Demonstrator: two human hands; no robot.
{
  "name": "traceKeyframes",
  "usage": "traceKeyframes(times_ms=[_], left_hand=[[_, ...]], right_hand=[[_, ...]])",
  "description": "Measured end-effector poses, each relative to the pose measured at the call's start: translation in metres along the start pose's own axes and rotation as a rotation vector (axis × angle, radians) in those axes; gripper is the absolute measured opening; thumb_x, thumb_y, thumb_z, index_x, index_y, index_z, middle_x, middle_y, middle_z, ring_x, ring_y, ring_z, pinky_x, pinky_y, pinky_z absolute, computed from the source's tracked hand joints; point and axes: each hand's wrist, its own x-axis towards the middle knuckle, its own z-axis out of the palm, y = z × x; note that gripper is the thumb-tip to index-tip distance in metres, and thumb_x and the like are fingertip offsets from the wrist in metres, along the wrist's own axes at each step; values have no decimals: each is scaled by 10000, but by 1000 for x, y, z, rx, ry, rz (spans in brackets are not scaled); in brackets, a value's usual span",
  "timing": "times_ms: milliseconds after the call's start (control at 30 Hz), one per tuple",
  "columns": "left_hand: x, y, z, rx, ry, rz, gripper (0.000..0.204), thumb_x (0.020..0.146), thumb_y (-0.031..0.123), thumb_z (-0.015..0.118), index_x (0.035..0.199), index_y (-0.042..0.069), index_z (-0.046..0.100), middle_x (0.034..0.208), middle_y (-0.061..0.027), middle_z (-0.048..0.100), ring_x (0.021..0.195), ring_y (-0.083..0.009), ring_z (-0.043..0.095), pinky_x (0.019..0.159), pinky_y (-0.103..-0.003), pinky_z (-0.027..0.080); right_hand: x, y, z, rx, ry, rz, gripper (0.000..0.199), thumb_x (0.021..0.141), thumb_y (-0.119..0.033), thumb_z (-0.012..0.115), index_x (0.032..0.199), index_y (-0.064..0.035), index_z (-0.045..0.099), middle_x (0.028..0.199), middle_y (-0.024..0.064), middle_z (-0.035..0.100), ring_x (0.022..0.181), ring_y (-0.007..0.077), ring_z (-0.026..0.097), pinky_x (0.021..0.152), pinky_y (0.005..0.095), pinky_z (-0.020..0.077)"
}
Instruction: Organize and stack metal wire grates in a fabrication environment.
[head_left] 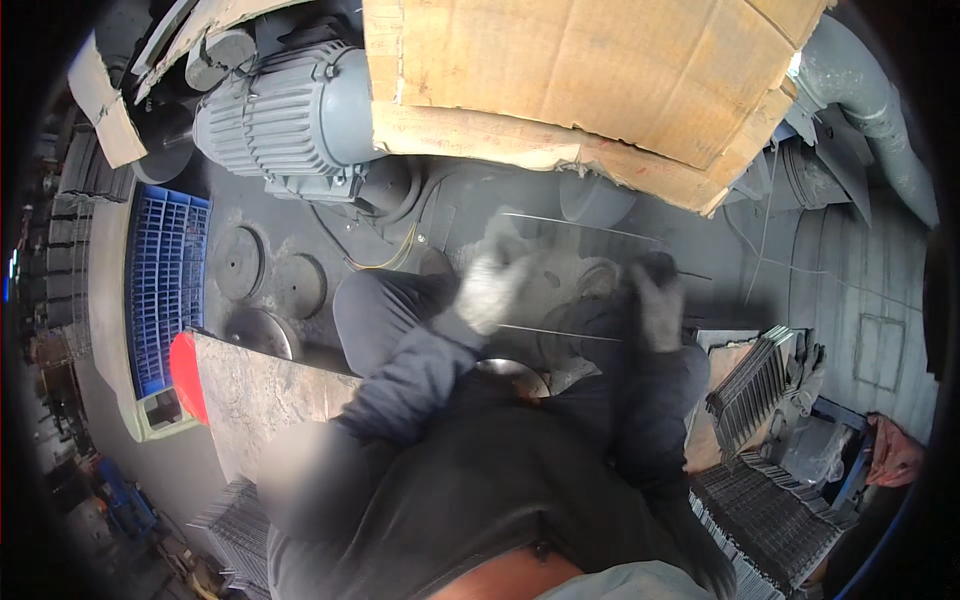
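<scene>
My left hand (495,285), in a pale glove, is raised over my lap and smeared by motion, so its fingers do not show clearly. To its right, my right hand (660,305) is also gloved and blurred, with dark patches near the fingertips. A thin bright straight edge (580,226) runs between the hands on the far side. A second thin bright edge (560,332) lies nearer my body. Whether these are rods or the borders of one thin sheet, I cannot tell. Below the hands, a round shiny metal piece (513,376) shows between my legs.
Beyond my hands are a grey finned motor (285,110) and large cardboard (580,70). Stacks of thin metal plates (770,510) stand at my right, with another stack (235,530) at lower left. Round discs (238,262) and a blue plastic grid (168,290) lie left.
</scene>
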Motion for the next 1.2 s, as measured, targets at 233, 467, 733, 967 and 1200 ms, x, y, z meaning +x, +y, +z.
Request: traceKeyframes(times_ms=[233, 467, 733, 967, 1200], left_hand=[[-13, 54, -48, -79, 94, -195, 280, 1023, 207, 734, 1141, 2, 585, 873, -64, 672, 618, -130, 603, 527, -283, 508], [12, 38, 12, -183, -216, -240, 309, 987, 102, 686, 1249, -45, 614, 957, -113, 718, 745, -195, 708, 605, -339, 598], [-7, 56, -115, -377, -24, -378, 132, 1028, 95, 568, 1131, 53, 638, 893, -84, 709, 699, -187, 681, 615, -341, 606], [9, 78, 18, -107, -173, -271, 159, 985, 98, 606, 1084, -4, 677, 896, -128, 701, 743, -232, 702, 638, -411, 593], [-2, 58, -3, -251, -125, -254, 246, 984, 105, 607, 1208, 12, 653, 932, -130, 713, 762, -234, 713, 682, -400, 610]], right_hand=[[15, 20, 54, -323, -35, 211, 407, 974, -174, 770, 1326, 14, 689, 1212, 93, 752, 1075, 215, 690, 996, 352, 529], [-23, -36, -58, 137, -72, 302, 555, 962, -63, 643, 1492, 72, 545, 1380, 172, 662, 1233, 252, 646, 1069, 359, 515], [-15, -10, 69, 16, -293, 318, 548, 962, -116, 719, 1468, 21, 563, 1157, 146, 705, 1078, 216, 662, 924, 331, 538], [-34, -27, -51, 53, -12, 210, 575, 953, -31, 611, 1518, 51, 542, 1455, 155, 643, 1272, 253, 631, 1093, 354, 492], [-28, -37, -27, 137, -145, 249, 527, 974, -60, 629, 1487, 53, 582, 1418, 154, 673, 1183, 229, 679, 1018, 351, 536]])
